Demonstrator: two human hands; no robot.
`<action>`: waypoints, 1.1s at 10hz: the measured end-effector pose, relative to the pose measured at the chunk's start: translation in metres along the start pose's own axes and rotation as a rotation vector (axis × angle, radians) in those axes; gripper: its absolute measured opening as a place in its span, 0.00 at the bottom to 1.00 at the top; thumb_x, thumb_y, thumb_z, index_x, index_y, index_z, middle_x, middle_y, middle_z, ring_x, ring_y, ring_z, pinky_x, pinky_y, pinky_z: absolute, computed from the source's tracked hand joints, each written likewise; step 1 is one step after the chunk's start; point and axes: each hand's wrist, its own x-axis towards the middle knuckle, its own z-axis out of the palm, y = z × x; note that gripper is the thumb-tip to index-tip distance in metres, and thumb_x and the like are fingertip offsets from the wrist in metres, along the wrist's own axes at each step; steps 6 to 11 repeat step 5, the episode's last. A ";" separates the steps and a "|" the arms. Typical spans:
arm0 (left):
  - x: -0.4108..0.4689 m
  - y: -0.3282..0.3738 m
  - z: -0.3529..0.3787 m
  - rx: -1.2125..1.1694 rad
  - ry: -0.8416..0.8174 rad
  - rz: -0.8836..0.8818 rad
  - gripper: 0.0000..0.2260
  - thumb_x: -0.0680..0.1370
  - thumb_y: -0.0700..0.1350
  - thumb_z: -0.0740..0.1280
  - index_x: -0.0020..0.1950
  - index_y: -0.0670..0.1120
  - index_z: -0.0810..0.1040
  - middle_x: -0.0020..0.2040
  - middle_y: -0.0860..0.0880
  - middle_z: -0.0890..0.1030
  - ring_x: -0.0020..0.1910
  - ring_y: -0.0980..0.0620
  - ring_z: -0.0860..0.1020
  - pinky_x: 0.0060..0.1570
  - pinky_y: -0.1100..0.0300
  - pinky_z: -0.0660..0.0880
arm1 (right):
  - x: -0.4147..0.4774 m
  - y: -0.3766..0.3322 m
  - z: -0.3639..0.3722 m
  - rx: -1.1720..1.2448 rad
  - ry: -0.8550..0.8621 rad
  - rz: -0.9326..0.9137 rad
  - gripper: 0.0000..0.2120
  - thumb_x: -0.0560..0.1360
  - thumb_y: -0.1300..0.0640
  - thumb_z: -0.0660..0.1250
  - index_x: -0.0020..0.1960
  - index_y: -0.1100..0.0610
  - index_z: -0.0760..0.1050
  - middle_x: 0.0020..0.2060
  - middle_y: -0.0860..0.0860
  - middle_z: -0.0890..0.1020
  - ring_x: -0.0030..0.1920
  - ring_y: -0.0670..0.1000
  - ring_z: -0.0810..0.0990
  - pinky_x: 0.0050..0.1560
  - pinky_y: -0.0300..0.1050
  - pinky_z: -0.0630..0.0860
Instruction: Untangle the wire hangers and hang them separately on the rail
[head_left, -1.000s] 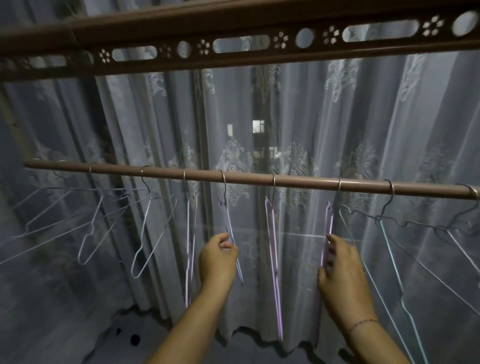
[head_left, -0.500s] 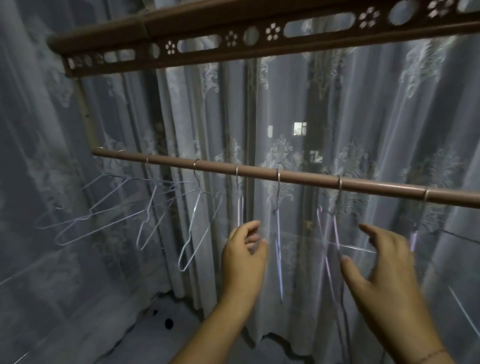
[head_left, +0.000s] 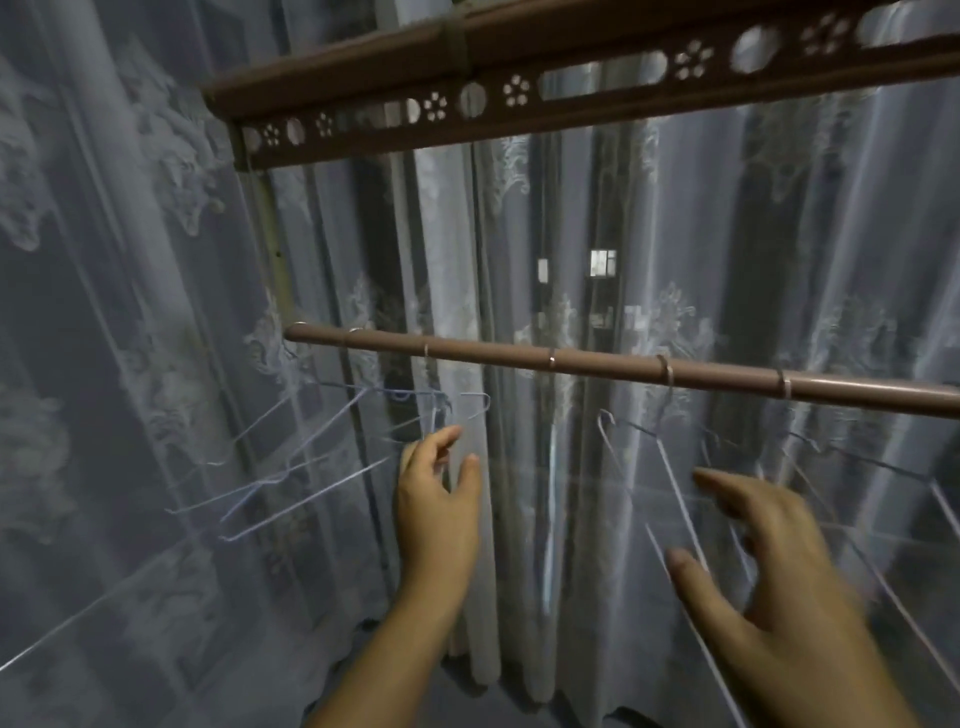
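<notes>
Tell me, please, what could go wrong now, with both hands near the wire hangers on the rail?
1. The tangled hangers cross each other near the rail's open end; pulling one with the left hand may drag others off.
2. The open right hand is close to the right-side hangers and may knock them swinging.
3. Wire ends may snag the lace curtain behind.

Dim, bluish light; the brightest spot is a small lit window (head_left: 602, 262) behind the sheer curtain (head_left: 130, 312), just above centre. A faint sheen lies on the rail (head_left: 857, 389) at 3 o'clock. Motion blur smears the right hand (head_left: 779, 587) and nearby wire hangers (head_left: 674, 483) at 4 o'clock.
</notes>
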 end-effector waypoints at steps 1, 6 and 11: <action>0.043 -0.020 -0.029 0.077 0.001 0.040 0.11 0.76 0.44 0.67 0.56 0.57 0.75 0.59 0.57 0.73 0.58 0.57 0.73 0.52 0.68 0.72 | 0.012 -0.023 0.040 -0.021 -0.018 0.038 0.26 0.67 0.57 0.72 0.63 0.49 0.69 0.57 0.47 0.69 0.60 0.48 0.70 0.63 0.46 0.66; 0.146 -0.095 -0.104 0.201 0.054 -0.021 0.19 0.75 0.41 0.68 0.65 0.50 0.74 0.68 0.46 0.71 0.66 0.47 0.69 0.57 0.59 0.66 | 0.030 -0.051 0.123 -0.064 0.043 0.152 0.27 0.63 0.64 0.75 0.60 0.53 0.73 0.54 0.52 0.73 0.57 0.57 0.75 0.61 0.58 0.71; 0.146 -0.095 -0.104 0.201 0.054 -0.021 0.19 0.75 0.41 0.68 0.65 0.50 0.74 0.68 0.46 0.71 0.66 0.47 0.69 0.57 0.59 0.66 | 0.030 -0.051 0.123 -0.064 0.043 0.152 0.27 0.63 0.64 0.75 0.60 0.53 0.73 0.54 0.52 0.73 0.57 0.57 0.75 0.61 0.58 0.71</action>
